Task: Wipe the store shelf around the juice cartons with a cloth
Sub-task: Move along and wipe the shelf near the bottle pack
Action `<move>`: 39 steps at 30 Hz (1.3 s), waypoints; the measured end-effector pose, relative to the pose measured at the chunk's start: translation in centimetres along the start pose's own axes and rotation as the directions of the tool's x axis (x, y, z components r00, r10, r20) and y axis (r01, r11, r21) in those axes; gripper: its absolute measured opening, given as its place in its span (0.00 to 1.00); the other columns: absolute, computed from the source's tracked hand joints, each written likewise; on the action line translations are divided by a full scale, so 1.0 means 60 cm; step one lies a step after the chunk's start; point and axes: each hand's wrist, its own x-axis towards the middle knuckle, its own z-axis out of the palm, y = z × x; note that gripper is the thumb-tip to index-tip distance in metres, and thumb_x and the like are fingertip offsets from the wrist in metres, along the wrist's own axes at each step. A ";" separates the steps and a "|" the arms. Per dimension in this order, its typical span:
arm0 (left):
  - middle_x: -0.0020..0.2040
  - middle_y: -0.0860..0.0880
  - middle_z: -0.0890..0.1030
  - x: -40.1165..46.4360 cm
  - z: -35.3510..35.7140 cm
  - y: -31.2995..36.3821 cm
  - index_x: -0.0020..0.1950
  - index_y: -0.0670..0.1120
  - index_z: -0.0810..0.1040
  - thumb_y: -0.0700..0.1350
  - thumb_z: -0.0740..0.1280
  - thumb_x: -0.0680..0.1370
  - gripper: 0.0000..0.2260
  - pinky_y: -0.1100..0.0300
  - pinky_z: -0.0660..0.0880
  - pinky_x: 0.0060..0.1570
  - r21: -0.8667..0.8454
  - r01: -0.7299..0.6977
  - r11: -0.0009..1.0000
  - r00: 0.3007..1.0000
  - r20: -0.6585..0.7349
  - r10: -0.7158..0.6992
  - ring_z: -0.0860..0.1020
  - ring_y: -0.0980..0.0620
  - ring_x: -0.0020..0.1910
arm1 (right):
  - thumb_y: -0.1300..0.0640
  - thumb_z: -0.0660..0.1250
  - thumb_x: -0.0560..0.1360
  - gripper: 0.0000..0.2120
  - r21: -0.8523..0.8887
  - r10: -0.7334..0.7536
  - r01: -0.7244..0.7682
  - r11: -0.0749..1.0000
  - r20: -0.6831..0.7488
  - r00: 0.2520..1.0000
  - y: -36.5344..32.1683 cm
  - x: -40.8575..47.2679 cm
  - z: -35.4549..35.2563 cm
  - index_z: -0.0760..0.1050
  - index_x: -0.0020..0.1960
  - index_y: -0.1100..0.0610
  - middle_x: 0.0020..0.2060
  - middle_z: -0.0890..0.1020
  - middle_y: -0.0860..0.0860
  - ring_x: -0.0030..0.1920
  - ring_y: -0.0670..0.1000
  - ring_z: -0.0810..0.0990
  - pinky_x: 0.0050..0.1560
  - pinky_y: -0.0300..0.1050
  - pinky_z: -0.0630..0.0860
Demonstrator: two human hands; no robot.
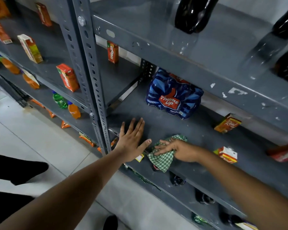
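- Right fingers (163, 147) press the checked cloth (161, 156) flat at the shelf (198, 138) front edge, loosely curled over it.
- Left hand (131, 140) lies open beside them, fingers spread wide, palm down.
- 2 cartons (227, 154) (227, 124) sit past the right hand (181, 151); a blue pack (173, 95) sits beyond the fingertips.

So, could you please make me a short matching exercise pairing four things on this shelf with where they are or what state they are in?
Things:
1. cloth
2. left hand
3. blue pack
4. Real carton

Places or states:
A. at the back of the shelf, under the upper shelf
B. flat and open, fingers spread
C. under the right hand
D. standing right of the blue pack

Pairs: 1-C, 2-B, 3-A, 4-D
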 end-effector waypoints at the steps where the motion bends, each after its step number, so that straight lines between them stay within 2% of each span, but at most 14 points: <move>1: 0.80 0.53 0.37 0.003 0.001 0.000 0.79 0.48 0.35 0.70 0.31 0.74 0.39 0.41 0.30 0.72 -0.012 0.009 1.000 1.000 0.013 -0.008 0.32 0.50 0.77 | 0.79 0.58 0.69 0.38 0.043 0.013 -0.012 0.999 -0.021 1.000 -0.005 -0.011 -0.006 0.77 0.61 0.39 0.69 0.72 0.42 0.72 0.39 0.62 0.74 0.42 0.57; 3: 0.79 0.55 0.35 0.006 -0.001 -0.003 0.78 0.50 0.34 0.71 0.31 0.73 0.39 0.41 0.30 0.72 -0.028 0.009 1.000 0.999 0.041 -0.008 0.30 0.51 0.76 | 0.80 0.56 0.67 0.36 0.161 0.054 -0.024 0.987 -0.183 0.982 -0.027 -0.022 -0.036 0.77 0.63 0.47 0.67 0.74 0.44 0.65 0.44 0.73 0.57 0.33 0.74; 4: 0.79 0.56 0.35 0.007 -0.004 -0.003 0.78 0.51 0.34 0.71 0.32 0.74 0.38 0.40 0.30 0.72 -0.033 0.007 0.999 0.999 0.054 -0.006 0.30 0.51 0.76 | 0.80 0.56 0.67 0.35 0.204 0.068 -0.005 0.979 -0.305 0.950 -0.038 -0.018 -0.055 0.76 0.64 0.51 0.65 0.75 0.45 0.61 0.46 0.76 0.49 0.29 0.75; 5: 0.79 0.57 0.34 0.007 -0.006 -0.003 0.78 0.52 0.34 0.71 0.33 0.74 0.38 0.40 0.30 0.72 -0.033 0.005 0.999 0.998 0.064 -0.003 0.29 0.51 0.76 | 0.80 0.57 0.68 0.33 0.214 0.075 0.016 0.977 -0.410 0.909 -0.047 -0.009 -0.074 0.76 0.65 0.53 0.65 0.75 0.46 0.60 0.46 0.75 0.49 0.28 0.74; 7: 0.79 0.57 0.34 0.006 -0.007 -0.002 0.78 0.53 0.33 0.71 0.33 0.74 0.38 0.40 0.30 0.72 -0.027 0.006 1.000 0.997 0.072 -0.004 0.29 0.51 0.76 | 0.75 0.63 0.71 0.29 0.131 0.064 0.003 0.991 -0.501 0.863 -0.054 0.025 -0.096 0.75 0.66 0.52 0.66 0.75 0.46 0.65 0.46 0.73 0.63 0.33 0.70; 11: 0.79 0.58 0.34 0.009 -0.006 0.000 0.77 0.53 0.31 0.73 0.27 0.68 0.41 0.39 0.31 0.72 0.002 0.017 1.000 0.994 0.103 -0.017 0.30 0.51 0.76 | 0.74 0.59 0.73 0.37 -0.104 0.172 -0.241 0.965 -0.443 0.880 -0.022 0.070 -0.071 0.62 0.73 0.42 0.76 0.59 0.45 0.76 0.50 0.56 0.73 0.42 0.57; 14: 0.79 0.58 0.35 0.011 -0.011 0.002 0.78 0.53 0.33 0.72 0.29 0.71 0.40 0.39 0.31 0.72 0.011 0.018 1.000 0.994 0.105 -0.019 0.31 0.51 0.76 | 0.76 0.56 0.70 0.43 -0.066 0.204 -0.260 0.963 -0.449 0.870 -0.017 0.050 -0.043 0.58 0.73 0.38 0.77 0.55 0.43 0.77 0.48 0.51 0.72 0.42 0.58; 25: 0.80 0.53 0.37 0.000 -0.009 0.051 0.79 0.51 0.38 0.74 0.29 0.68 0.44 0.40 0.30 0.72 -0.024 0.008 1.000 0.992 0.128 -0.005 0.33 0.48 0.77 | 0.78 0.54 0.66 0.46 -0.051 0.174 -0.208 0.977 -0.375 0.910 -0.027 -0.090 0.106 0.60 0.72 0.37 0.76 0.57 0.46 0.77 0.48 0.52 0.78 0.51 0.49; 28: 0.80 0.55 0.36 -0.005 0.002 0.085 0.79 0.52 0.37 0.75 0.26 0.66 0.46 0.39 0.30 0.72 -0.034 -0.037 0.999 0.989 0.144 0.042 0.32 0.48 0.77 | 0.78 0.56 0.65 0.47 -0.029 0.186 -0.211 0.977 -0.365 0.912 -0.018 -0.109 0.134 0.61 0.71 0.35 0.76 0.59 0.44 0.76 0.46 0.54 0.77 0.52 0.51; 32: 0.79 0.55 0.34 -0.003 0.004 0.098 0.79 0.52 0.37 0.72 0.31 0.71 0.41 0.37 0.31 0.72 -0.015 -0.015 1.000 0.983 0.181 0.018 0.31 0.47 0.77 | 0.75 0.56 0.66 0.43 0.023 0.225 -0.235 0.972 -0.393 0.892 -0.016 -0.140 0.154 0.68 0.67 0.35 0.71 0.70 0.44 0.72 0.46 0.65 0.72 0.41 0.63; 34: 0.79 0.56 0.33 -0.001 0.003 0.097 0.79 0.52 0.36 0.73 0.29 0.68 0.43 0.37 0.31 0.71 -0.007 -0.022 1.000 0.980 0.198 0.023 0.31 0.47 0.77 | 0.72 0.57 0.67 0.37 0.116 0.297 -0.275 0.954 -0.460 0.837 -0.036 -0.159 0.141 0.72 0.66 0.39 0.64 0.78 0.46 0.59 0.47 0.78 0.56 0.38 0.73; 36: 0.79 0.56 0.33 0.001 0.002 0.097 0.79 0.53 0.36 0.74 0.30 0.68 0.44 0.36 0.31 0.71 0.001 -0.021 1.000 0.977 0.214 0.020 0.31 0.46 0.76 | 0.66 0.60 0.70 0.30 0.175 0.376 -0.340 0.924 -0.573 0.728 -0.061 -0.168 0.106 0.73 0.66 0.41 0.52 0.83 0.50 0.41 0.48 0.78 0.40 0.40 0.72; 37: 0.79 0.56 0.33 0.001 0.001 0.098 0.79 0.53 0.37 0.74 0.31 0.69 0.42 0.36 0.31 0.71 0.002 -0.019 1.000 0.975 0.221 0.018 0.31 0.46 0.76 | 0.63 0.61 0.72 0.26 0.194 0.407 -0.375 0.906 -0.641 0.651 -0.072 -0.168 0.081 0.73 0.65 0.42 0.48 0.83 0.52 0.39 0.50 0.79 0.38 0.42 0.72; 39: 0.79 0.57 0.33 0.001 -0.001 0.098 0.79 0.53 0.38 0.72 0.33 0.71 0.40 0.36 0.31 0.71 -0.004 -0.017 1.000 0.973 0.229 0.017 0.31 0.46 0.76 | 0.58 0.62 0.73 0.18 0.280 0.479 -0.436 0.855 -0.747 0.461 -0.077 -0.150 0.023 0.75 0.62 0.49 0.48 0.83 0.56 0.45 0.58 0.82 0.42 0.46 0.74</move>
